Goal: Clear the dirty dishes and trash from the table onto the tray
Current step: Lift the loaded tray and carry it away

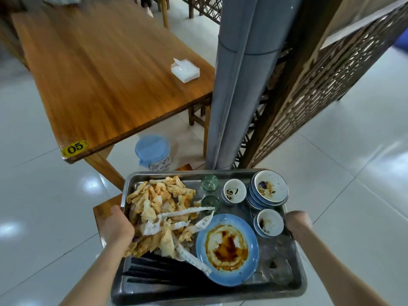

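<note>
I carry a metal tray [167, 176] in front of me, off the table. My left hand [118, 226] grips its left rim and my right hand [297, 220] grips its right rim. On the tray lie a heap of stained napkins and paper wrappers [161, 202], a blue plate [227, 248] smeared with sauce, a stack of blue-and-white bowls [268, 191], two small dirty bowls [234, 192] [269, 222], two small glasses [210, 183] and several black chopsticks [154, 272]. The wooden table [99, 74], marked 05, holds a white napkin pack [185, 70].
A blue-lidded bin [153, 152] stands on the floor under the table's near end. A grey pillar [238, 85] and a wooden lattice screen [320, 85] rise right of the table. A wooden stool [100, 214] sits below my left hand. Tiled floor spreads left and right.
</note>
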{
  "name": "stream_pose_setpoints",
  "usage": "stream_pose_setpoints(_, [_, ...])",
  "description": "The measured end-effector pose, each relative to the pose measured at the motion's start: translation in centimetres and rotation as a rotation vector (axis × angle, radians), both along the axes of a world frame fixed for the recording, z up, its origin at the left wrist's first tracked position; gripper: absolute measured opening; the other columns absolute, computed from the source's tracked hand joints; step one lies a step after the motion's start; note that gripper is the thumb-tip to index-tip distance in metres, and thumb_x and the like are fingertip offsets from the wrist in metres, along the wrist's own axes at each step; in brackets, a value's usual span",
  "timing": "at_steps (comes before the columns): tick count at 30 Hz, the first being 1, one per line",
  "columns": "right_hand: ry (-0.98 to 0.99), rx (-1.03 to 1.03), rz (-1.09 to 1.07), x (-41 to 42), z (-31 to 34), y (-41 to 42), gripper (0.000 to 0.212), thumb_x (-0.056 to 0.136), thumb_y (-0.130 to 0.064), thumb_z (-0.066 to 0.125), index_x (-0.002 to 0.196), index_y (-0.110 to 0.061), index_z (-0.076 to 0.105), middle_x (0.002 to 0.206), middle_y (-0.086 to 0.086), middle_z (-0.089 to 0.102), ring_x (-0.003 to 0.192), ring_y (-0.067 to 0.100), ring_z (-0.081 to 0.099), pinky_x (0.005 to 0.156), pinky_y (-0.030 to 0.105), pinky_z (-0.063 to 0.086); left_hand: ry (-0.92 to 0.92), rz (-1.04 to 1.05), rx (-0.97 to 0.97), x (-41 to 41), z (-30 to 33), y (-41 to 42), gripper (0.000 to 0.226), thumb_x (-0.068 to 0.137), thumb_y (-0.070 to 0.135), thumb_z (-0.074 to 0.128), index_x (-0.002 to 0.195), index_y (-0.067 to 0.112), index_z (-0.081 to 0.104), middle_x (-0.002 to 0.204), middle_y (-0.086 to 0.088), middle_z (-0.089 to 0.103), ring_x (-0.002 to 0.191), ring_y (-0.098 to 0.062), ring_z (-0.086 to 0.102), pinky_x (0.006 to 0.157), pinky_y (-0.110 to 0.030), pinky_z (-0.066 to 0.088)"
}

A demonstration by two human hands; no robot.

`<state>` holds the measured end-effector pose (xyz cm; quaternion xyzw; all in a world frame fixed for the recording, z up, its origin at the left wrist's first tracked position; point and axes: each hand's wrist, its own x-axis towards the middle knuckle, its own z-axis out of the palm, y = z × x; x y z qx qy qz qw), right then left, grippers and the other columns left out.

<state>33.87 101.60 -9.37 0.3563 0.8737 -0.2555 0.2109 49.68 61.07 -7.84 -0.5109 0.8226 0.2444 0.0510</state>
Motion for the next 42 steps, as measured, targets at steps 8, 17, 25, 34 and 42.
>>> stream_pose_setpoints(8, [0.04, -0.041, -0.15, 3.2, 2.7, 4.7, 0.016, 0.086, -0.004, 0.057, 0.092, 0.005, 0.068, 0.098, 0.021, 0.065, 0.092, 0.034, 0.063, 0.084, 0.04, 0.052, -0.03, -0.214, -0.009, -3.0, 2.9, 2.9, 0.024, 0.095, 0.007, 0.036, 0.118, 0.005, 0.045, 0.111, -0.022, 0.058, 0.098, -0.038, 0.058, 0.071, -0.042, 0.046])
stream_pose_setpoints(17, [0.067, -0.039, -0.298, 7.9, 6.3, 10.3, 0.017, 0.082, -0.002, 0.06, 0.095, 0.004, 0.069, 0.093, 0.018, 0.064, 0.087, 0.03, 0.06, 0.082, 0.038, 0.05, 0.017, -0.398, -0.012, -6.6, 5.3, 6.8, 0.026, 0.096, 0.003, 0.036, 0.12, 0.003, 0.046, 0.119, -0.024, 0.057, 0.107, -0.041, 0.056, 0.084, -0.048, 0.047])
stream_pose_setpoints(25, [0.075, -0.011, -0.483, 13.8, 9.0, 15.1, 0.016, 0.079, -0.005, 0.064, 0.093, -0.002, 0.071, 0.085, 0.014, 0.065, 0.077, 0.028, 0.059, 0.072, 0.032, 0.047, -0.012, -0.611, -0.067, -9.6, 7.6, 12.2, 0.029, 0.093, -0.001, 0.036, 0.121, 0.003, 0.044, 0.121, -0.024, 0.053, 0.108, -0.04, 0.054, 0.08, -0.046, 0.047])
stream_pose_setpoints(34, [0.076, 0.026, -0.693, 19.1, 11.2, 20.6, 0.013, 0.081, -0.007, 0.064, 0.091, 0.0, 0.069, 0.083, 0.013, 0.063, 0.074, 0.027, 0.058, 0.064, 0.03, 0.044, 0.019, -0.787, -0.009, -12.7, 9.4, 19.6, 0.03, 0.094, 0.003, 0.036, 0.123, 0.006, 0.043, 0.122, -0.022, 0.054, 0.109, -0.038, 0.054, 0.085, -0.045, 0.046])
stream_pose_setpoints(42, [0.146, -0.016, -0.82, 20.6, 13.6, 25.6, 0.012, 0.08, -0.007, 0.066, 0.088, 0.002, 0.067, 0.085, 0.014, 0.063, 0.075, 0.028, 0.058, 0.064, 0.03, 0.044, 0.082, -0.869, -0.003, -16.8, 13.1, 27.3, 0.038, 0.098, 0.007, 0.025, 0.133, 0.006, 0.041, 0.128, -0.023, 0.051, 0.115, -0.039, 0.05, 0.092, -0.047, 0.043])
